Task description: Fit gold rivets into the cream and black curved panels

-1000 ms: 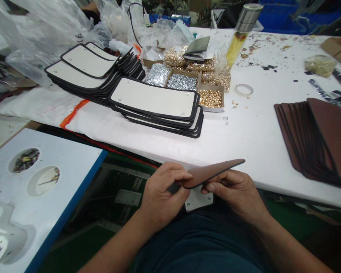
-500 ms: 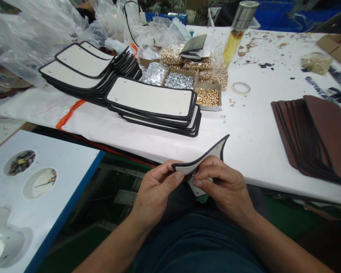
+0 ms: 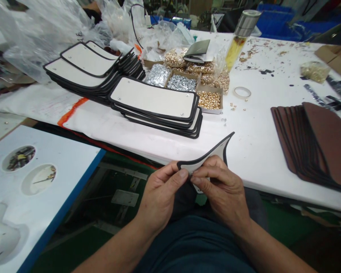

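A bent white panel with a black border (image 3: pixel 197 163) is held over my lap, just off the table's front edge. My left hand (image 3: pixel 161 193) pinches its left end between thumb and fingers. At the panel's near side, my right hand (image 3: pixel 224 189) has thumb and forefinger pressed together; whether a small part is between them is too small to tell. Part of the panel shows below and behind the right fingers. Beyond it on the table lies a stack of similar white panels (image 3: pixel 153 98) with small metal studs at the corners.
Curved panels (image 3: pixel 82 62) are piled at the back left. Boxes of silver rings (image 3: pixel 182 82) and gold pieces (image 3: pixel 208 100) stand behind the stack. Brown panels (image 3: pixel 326 144) lie at right, a glass bottle (image 3: pixel 240 38) behind. A white side table (image 3: pixel 71 170) holds a machine at left.
The view has shifted slightly. My right thumb and forefinger have moved a little closer to the left thumb, and less of the panel's lower part shows beneath them.
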